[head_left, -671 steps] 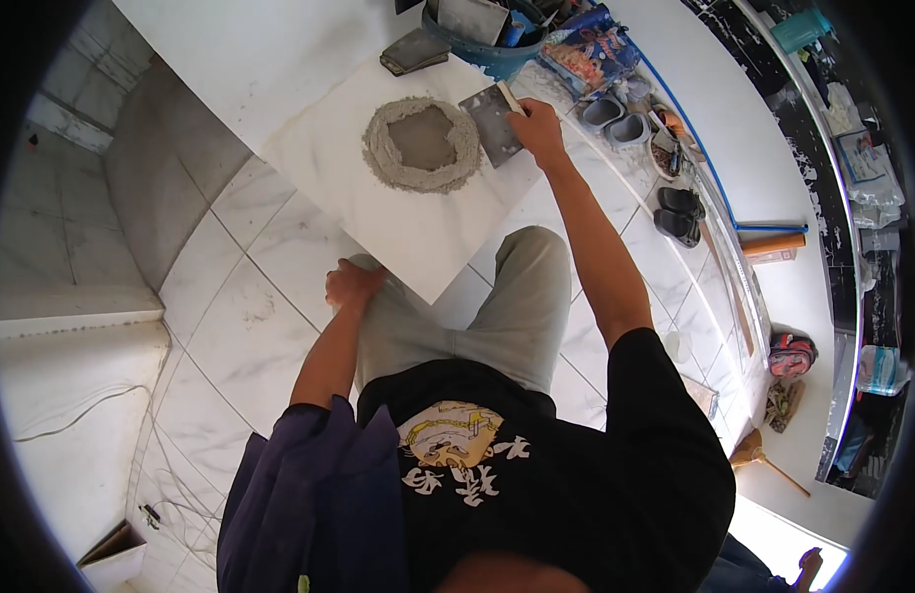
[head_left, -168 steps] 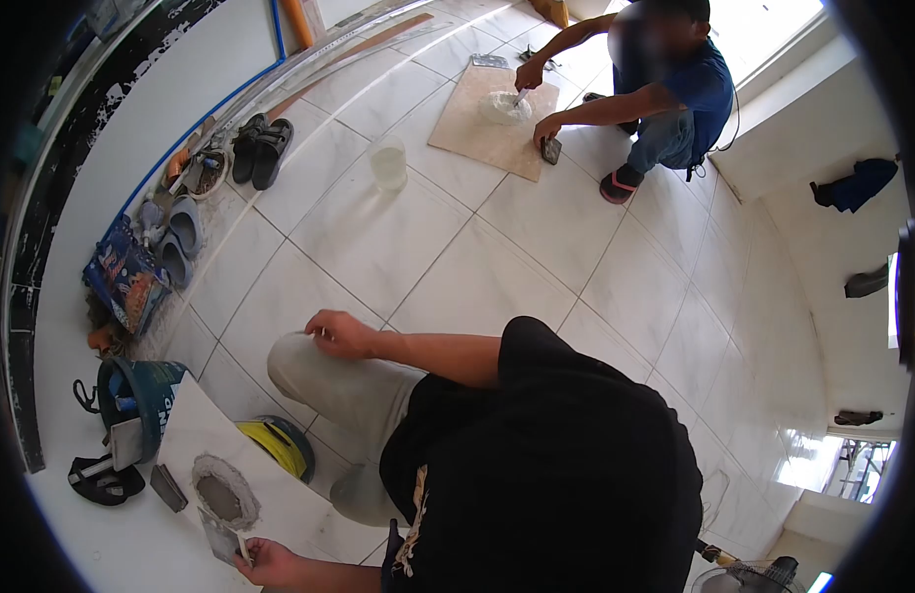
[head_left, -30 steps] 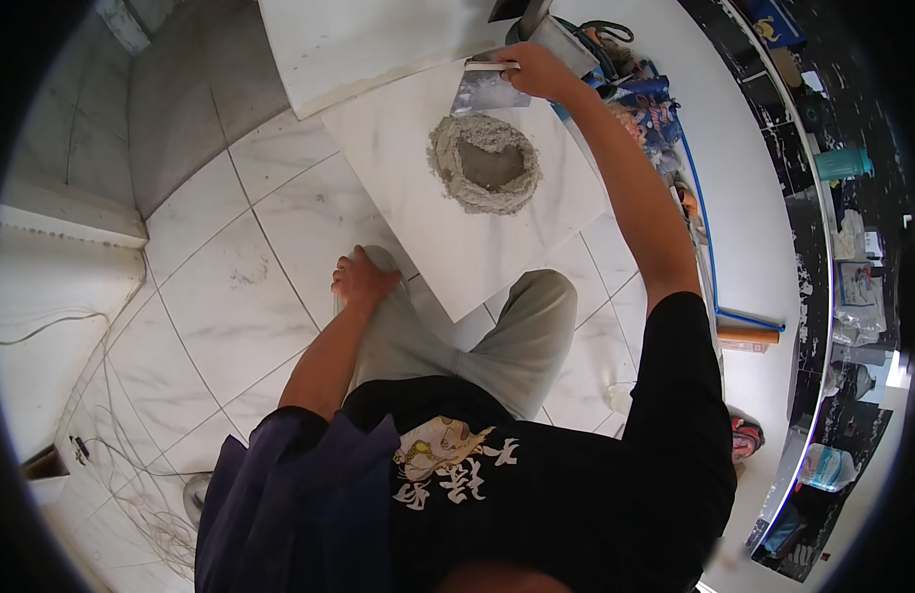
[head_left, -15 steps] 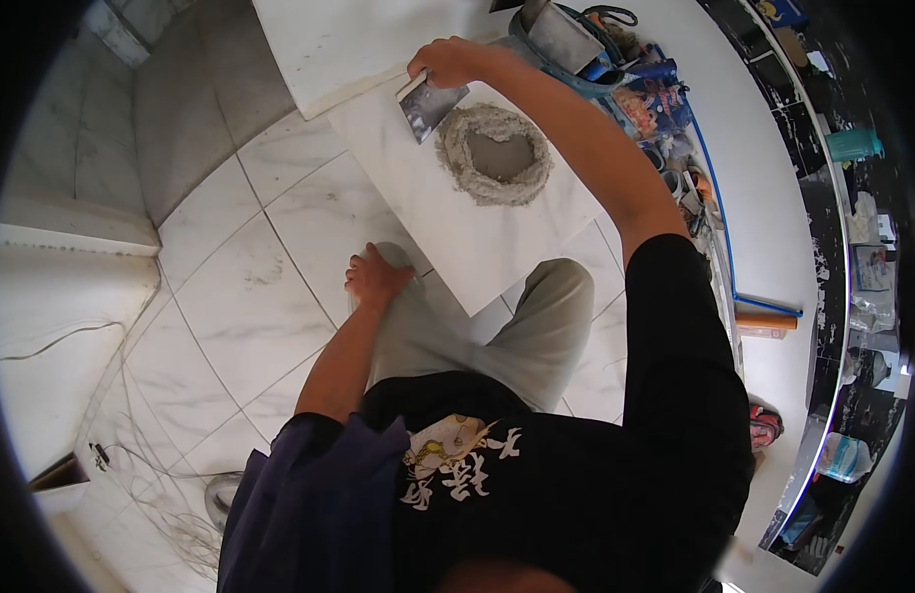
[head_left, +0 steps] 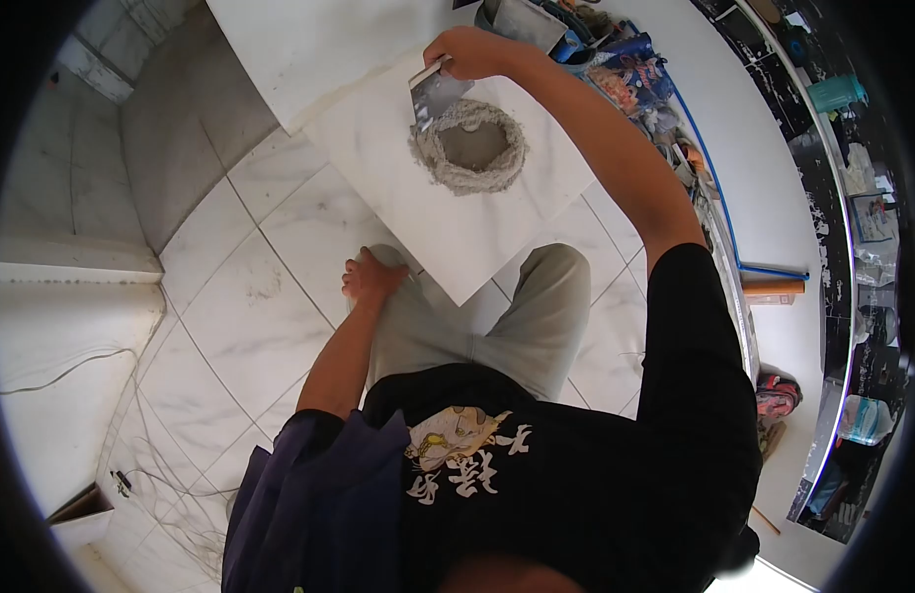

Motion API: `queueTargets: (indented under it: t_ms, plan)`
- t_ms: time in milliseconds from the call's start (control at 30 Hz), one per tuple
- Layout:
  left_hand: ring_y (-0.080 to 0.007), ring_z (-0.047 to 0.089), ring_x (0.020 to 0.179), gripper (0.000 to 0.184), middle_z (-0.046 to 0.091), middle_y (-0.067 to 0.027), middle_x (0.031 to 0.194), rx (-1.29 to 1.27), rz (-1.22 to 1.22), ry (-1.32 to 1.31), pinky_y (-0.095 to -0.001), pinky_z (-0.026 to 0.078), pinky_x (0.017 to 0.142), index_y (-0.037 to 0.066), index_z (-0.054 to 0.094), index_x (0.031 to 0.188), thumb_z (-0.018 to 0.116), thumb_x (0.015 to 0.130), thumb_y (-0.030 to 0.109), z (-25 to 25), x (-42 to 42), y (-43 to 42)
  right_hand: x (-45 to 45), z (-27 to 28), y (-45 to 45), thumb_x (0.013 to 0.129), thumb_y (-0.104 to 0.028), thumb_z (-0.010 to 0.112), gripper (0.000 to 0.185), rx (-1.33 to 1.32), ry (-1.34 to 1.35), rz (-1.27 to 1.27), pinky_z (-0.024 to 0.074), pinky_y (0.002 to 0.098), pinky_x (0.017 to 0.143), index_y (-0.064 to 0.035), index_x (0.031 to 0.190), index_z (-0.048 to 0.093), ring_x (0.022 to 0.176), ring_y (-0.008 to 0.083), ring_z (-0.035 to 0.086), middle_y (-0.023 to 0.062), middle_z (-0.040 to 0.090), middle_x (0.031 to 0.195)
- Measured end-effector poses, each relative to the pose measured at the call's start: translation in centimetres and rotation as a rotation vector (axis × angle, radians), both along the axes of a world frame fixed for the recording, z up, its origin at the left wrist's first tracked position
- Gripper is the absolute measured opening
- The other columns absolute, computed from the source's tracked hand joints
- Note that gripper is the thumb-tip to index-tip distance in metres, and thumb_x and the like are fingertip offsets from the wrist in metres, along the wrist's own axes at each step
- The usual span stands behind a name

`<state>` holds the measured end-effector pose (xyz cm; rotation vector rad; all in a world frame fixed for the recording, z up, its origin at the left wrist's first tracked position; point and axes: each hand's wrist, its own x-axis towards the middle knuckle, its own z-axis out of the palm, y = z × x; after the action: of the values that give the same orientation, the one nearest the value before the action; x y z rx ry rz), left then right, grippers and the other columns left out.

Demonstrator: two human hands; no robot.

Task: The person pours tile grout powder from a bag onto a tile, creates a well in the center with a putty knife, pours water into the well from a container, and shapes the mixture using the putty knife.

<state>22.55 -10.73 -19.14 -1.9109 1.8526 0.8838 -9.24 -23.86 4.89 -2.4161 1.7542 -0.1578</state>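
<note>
My right hand [head_left: 467,52] grips a flat, wide-bladed scraper [head_left: 440,96] by its handle. Its blade points down at the upper left rim of a ring of grey cement mix [head_left: 428,148], and the lower corner seems to touch it. Grey liquid [head_left: 475,146] pools inside the ring. The mix lies on a white marbled tile slab [head_left: 457,237]. My left hand [head_left: 374,278] rests on my left knee, away from the slab, its fingers apart and bent over the trouser cloth.
A bucket [head_left: 522,25] with tools stands beyond the slab, with bags [head_left: 630,79] beside it. A blue pipe [head_left: 719,193] runs along the right. Loose cables [head_left: 171,504] lie on the tiled floor at lower left. A white block-like surface [head_left: 329,49] borders the slab's far side.
The scraper has moved against the upper left edge of the cement ring, from just beside it. The whole view has shifted slightly. My left hand stays on the knee.
</note>
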Motion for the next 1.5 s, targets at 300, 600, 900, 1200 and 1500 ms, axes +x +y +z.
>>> queueTargets:
  t_ms: [300,600,900,1200,1500]
  plan:
    - [-0.0430,0.052,0.124,0.102,0.045,-0.0215,0.142,-0.024,0.009,0.003,-0.0512,0.045,0.099,0.018,0.039,0.149,0.080,0.063,0.055,-0.3,0.1,0.2,5.6,-2.1,-4.3,0.079,-0.006,0.062,0.035,-0.044,0.093,0.117,0.0546,0.0462,0.078,-0.0175,0.109,0.074,0.095,0.0303,0.069,0.0095,0.073,0.101]
    - [-0.0436,0.052,0.125,0.104,0.044,-0.0230,0.144,-0.029,0.012,0.017,-0.0509,0.045,0.100,0.017,0.036,0.151,0.080,0.066,0.058,-1.0,0.5,-0.1,7.5,-2.9,-3.8,0.078,-0.001,0.063,0.029,0.274,0.023,0.093,0.0528,0.0433,0.083,-0.0069,0.105,0.073,0.102,0.0324,0.065,0.0151,0.070,0.098]
    - [-0.0445,0.051,0.125,0.100,0.044,-0.0230,0.143,-0.025,0.014,-0.001,-0.0515,0.046,0.099,0.017,0.040,0.148,0.079,0.065,0.056,0.1,0.1,0.1,5.0,0.0,-0.6,0.079,-0.001,0.062,0.025,0.160,0.055,0.155,0.0517,0.0419,0.085,-0.0069,0.101,0.073,0.104,0.0306,0.064,0.0134,0.070,0.101]
    - [-0.0458,0.052,0.123,0.102,0.044,-0.0240,0.142,-0.032,0.001,0.001,-0.0529,0.046,0.097,0.016,0.039,0.149,0.079,0.064,0.056,-0.3,-0.2,0.1,4.7,1.6,-0.5,0.080,0.001,0.060,0.028,0.071,0.047,0.045,0.0523,0.0445,0.075,-0.0081,0.103,0.072,0.086,0.0310,0.068,0.0155,0.070,0.093]
    - [-0.0454,0.052,0.123,0.106,0.042,-0.0247,0.143,-0.027,0.015,0.020,-0.0521,0.045,0.098,0.016,0.035,0.152,0.078,0.064,0.057,-1.0,0.4,-0.1,2.9,-3.5,-3.5,0.081,-0.002,0.060,0.032,0.037,0.018,-0.036,0.0527,0.0457,0.081,-0.0080,0.111,0.071,0.096,0.0370,0.069,0.0186,0.072,0.102]
